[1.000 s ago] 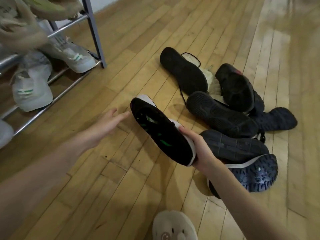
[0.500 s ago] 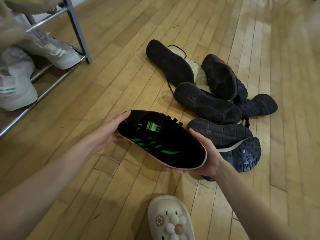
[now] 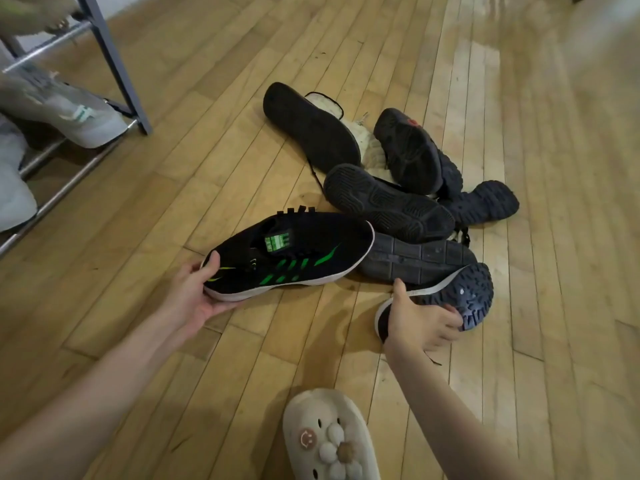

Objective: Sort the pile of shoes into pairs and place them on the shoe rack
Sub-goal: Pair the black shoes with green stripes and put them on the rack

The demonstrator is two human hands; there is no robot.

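- Head view: the left hand (image 3: 194, 299) grips the heel end of a black sneaker (image 3: 294, 251) with green stripes, thumb over the upper, fingers under the white sole.
- That sneaker sits upright with its toe pointing right, touching the near edge of the pile (image 3: 391, 188); whether its sole rests on the floor (image 3: 207, 150) or is held just above it cannot be told.
- The right hand (image 3: 420, 323) grasps a dark lugged shoe (image 3: 464, 296) lying on its side at the near end of the pile, thumb on the white-edged rim, fingers curled over the treaded sole.
- Behind it the pile holds several dark shoes turned sole-up, overlapping one another, with a pale fleecy lining showing between them.
- At upper left stands the rack (image 3: 114, 64), its metal bars and dark post in view; pale sneakers (image 3: 79, 116) with green marks sit on its lower bars, and a blurred shoe sits on the bar above.
- At the bottom edge a cream clog (image 3: 329, 441) with a smiley charm and a flower charm is on the floor, well apart from the pile.
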